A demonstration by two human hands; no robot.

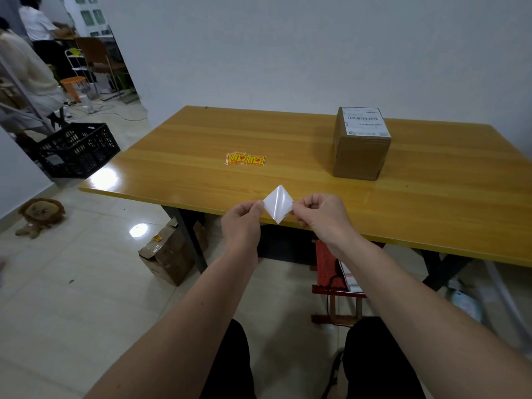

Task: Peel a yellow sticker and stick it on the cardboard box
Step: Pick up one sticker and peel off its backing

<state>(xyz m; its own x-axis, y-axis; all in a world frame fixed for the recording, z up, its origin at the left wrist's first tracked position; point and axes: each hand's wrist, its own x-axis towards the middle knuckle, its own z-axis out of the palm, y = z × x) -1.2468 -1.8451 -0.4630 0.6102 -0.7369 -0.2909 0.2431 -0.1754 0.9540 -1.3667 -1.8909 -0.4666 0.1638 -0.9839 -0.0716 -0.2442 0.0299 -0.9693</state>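
On the floor at far left sits a black crate (77, 149). Further right, a small pile of yellow stickers (245, 159) with red print lies flat on the wooden table (184, 168), near its middle. At the table's near edge, the left hand (243, 223) pinches the left corner of a sticker (278, 203), its white glossy back facing the camera, turned like a diamond. The right hand (322, 216) pinches the opposite corner. Far right on the table stands the cardboard box (359, 154), brown and closed, a white shipping label on top, well apart from the hands.
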